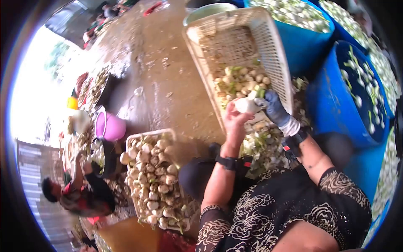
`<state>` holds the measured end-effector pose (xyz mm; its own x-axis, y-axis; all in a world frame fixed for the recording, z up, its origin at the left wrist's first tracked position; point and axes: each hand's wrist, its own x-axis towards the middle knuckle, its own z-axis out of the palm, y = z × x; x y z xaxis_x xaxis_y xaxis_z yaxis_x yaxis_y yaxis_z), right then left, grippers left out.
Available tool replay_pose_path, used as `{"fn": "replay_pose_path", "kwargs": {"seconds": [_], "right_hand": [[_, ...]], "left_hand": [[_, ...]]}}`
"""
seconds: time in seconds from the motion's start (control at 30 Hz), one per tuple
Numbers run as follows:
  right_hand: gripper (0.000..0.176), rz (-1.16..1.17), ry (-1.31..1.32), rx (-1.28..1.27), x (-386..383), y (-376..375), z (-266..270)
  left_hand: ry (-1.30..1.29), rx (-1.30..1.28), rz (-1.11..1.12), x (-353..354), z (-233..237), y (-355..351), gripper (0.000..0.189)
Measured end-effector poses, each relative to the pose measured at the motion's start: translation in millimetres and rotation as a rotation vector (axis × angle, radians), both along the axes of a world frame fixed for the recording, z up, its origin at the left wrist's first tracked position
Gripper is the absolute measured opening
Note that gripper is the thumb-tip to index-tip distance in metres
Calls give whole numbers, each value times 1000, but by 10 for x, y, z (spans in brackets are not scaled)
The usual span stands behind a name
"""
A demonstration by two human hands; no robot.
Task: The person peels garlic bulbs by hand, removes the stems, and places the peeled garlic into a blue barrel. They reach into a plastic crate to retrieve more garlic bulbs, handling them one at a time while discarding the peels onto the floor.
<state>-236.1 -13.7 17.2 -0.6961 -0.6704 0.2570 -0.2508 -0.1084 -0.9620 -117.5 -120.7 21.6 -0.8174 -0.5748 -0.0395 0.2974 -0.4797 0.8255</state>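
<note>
In front of me, my left hand point(236, 119) is bare and its fingers close around a smooth white bulb point(247, 106) with a short green stem, like an onion or garlic. My right hand point(275, 110), in a bluish glove, grips the same bulb near its stem from the other side. Whether a small tool is in the gloved fingers is hidden. Just beyond both hands, a cream plastic crate point(275, 46) holds a heap of pale bulbs point(241, 80). Below them lies a pile of pale peelings and green scraps point(260, 147).
A second crate point(152, 133), filled with unpeeled bulbs point(153, 176), stands to my left. On my right are blue tubs point(329, 101), one with stemmed white bulbs in liquid. A pink bucket point(111, 126) and another person point(86, 195) are at far left. Wet floor point(163, 84) stretches ahead.
</note>
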Motion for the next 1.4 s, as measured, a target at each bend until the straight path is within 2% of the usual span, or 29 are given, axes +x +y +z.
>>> {"fn": "replay_pose_path", "kwargs": {"seconds": [0.07,0.13,0.2,0.27,0.3,0.33,0.37,0.47,0.5,0.53,0.6,0.63,0.7,0.73,0.77,0.8,0.87,0.9,0.97,1.0,1.07,1.1,1.13,1.2,1.23,1.27,1.33,1.37,1.4], "right_hand": [[20,-94,195,119,-6,78,-43],[27,-116,296,300,-67,169,-59],[36,-10,34,-36,-8,171,3],[40,47,-46,17,60,220,76],[35,-21,9,30,81,218,18],[32,-33,-88,-60,156,197,125],[31,-22,-37,-65,150,219,94],[28,-78,-37,-45,164,260,-29],[26,-134,-89,-19,175,282,-70],[26,-144,-94,-19,170,296,-74],[25,-102,-378,-87,142,330,-55],[26,-97,-281,-26,121,358,10],[27,-84,-272,-21,166,355,109],[27,-64,-264,-12,195,343,125],[26,-157,97,-34,167,300,-47],[26,-163,94,-33,147,305,-103],[27,-287,51,37,62,328,-198],[27,-377,49,101,-51,348,-313],[30,-343,-63,190,-145,429,-295],[30,-340,-86,179,-171,435,-327],[28,-330,-106,175,-158,485,-247],[27,-314,-124,171,-143,514,-206],[27,-311,-126,173,-127,561,-165],[25,-226,-88,332,-98,705,-153],[23,-139,-17,330,-99,784,-195],[24,-73,-87,311,-51,864,-241],[24,288,127,791,-77,910,-315],[29,373,140,772,8,932,-405],[41,333,200,942,108,908,-618]], "left_hand": [[107,423,-309,62,-113,-140,48],[10,407,-310,50,-153,-92,53],[24,387,-405,9,-114,-95,56],[-62,336,-410,-48,-64,-6,58],[-84,297,-373,-67,-45,76,58],[-104,254,-336,-87,-33,144,58],[-221,-160,-222,-103,-45,188,57],[-246,-291,-181,-66,-76,142,57],[-123,-5,-306,-51,-78,104,56],[-126,334,-357,-66,3,110,56],[-187,333,-370,-74,-71,54,52],[-191,330,-377,-82,-43,98,52],[-235,-113,-13,-90,5,214,43],[-240,-112,-19,-90,-34,220,43],[-255,-217,-13,-101,-88,218,40],[-262,-322,-7,-97,-123,210,37],[-302,-221,-17,-71,-74,185,34],[-157,-21,-96,-53,-61,176,33],[7,316,-215,-15,-165,143,36],[5,314,-218,-38,-293,104,36],[-114,-746,-86,-81,-389,75,39],[-123,-695,-91,-52,-429,30,40],[-46,-228,-116,-103,-471,-16,42],[147,438,-100,-110,-381,-234,46],[112,494,6,-126,-330,-292,46],[83,500,66,-123,-312,-333,48],[112,505,85,-128,-309,-337,51],[112,504,88,-132,-322,-330,51],[205,568,-3,-137,-342,-306,53]]}}
